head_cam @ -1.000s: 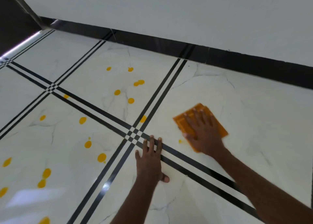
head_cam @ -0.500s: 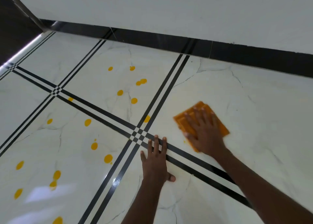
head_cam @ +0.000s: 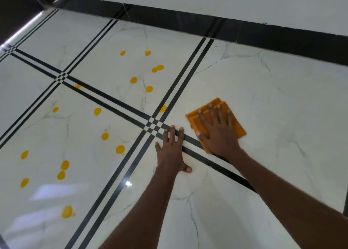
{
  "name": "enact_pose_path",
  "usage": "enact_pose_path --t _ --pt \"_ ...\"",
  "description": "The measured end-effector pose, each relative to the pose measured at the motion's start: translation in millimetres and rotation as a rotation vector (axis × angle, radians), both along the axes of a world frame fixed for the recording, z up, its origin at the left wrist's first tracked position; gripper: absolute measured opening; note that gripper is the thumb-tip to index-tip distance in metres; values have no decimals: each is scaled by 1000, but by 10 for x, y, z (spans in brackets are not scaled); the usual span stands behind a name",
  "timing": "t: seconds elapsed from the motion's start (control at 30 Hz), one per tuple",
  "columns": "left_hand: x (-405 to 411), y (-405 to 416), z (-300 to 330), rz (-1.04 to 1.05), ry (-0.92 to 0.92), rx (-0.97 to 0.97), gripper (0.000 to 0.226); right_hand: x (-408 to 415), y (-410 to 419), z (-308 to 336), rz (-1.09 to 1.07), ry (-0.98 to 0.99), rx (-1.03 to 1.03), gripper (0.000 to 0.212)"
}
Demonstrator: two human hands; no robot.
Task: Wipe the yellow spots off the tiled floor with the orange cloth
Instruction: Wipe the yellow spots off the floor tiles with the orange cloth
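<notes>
The folded orange cloth (head_cam: 233,120) lies flat on the shiny white marble-look tiled floor (head_cam: 282,107), just to the right of the spot where the black double stripes (head_cam: 153,125) cross. The right hand (head_cam: 219,134) lies on top of the cloth and presses it down. Its fingers (head_cam: 212,115) are straight and spread a little apart, and they point toward the white wall (head_cam: 207,0). One corner of the cloth pokes out past the fingertips, and its near corner touches the black stripe.

The left hand (head_cam: 171,150) rests flat on the bare floor, just beside the cloth and close to the stripe crossing. Its fingers are straight and close together, lying over the black stripe, and the thumb sticks out to the side. It holds nothing.

Many round yellow spots (head_cam: 120,149) sit on the tiles to the left of the crossing. One spot (head_cam: 163,108) is right by the stripe, near the cloth. A black strip (head_cam: 282,39) runs along the bottom of the wall. No writing shows anywhere.
</notes>
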State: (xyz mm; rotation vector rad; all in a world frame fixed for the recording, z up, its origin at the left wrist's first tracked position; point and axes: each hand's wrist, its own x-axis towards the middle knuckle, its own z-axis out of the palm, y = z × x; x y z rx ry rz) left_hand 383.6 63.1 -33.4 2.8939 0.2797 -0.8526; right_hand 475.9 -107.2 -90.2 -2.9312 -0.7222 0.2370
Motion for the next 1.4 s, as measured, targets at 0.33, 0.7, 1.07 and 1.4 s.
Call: enact_pose_path --t 0.33,0.7,1.07,1.4 --pt "-151 -45 -5 68 -98 -45 138 -45 -1099 81 -253 -1 -28 81" --pt "-1177 772 59 187 -8 99 150 -874 468 42 142 -33 50 77" --pt "-1210 789 -76 208 -23 95 148 259 1661 71 27 37 49 96" --pt "-1215 786 -76 231 -32 69 147 79 594 56 3 -30 -13 83"
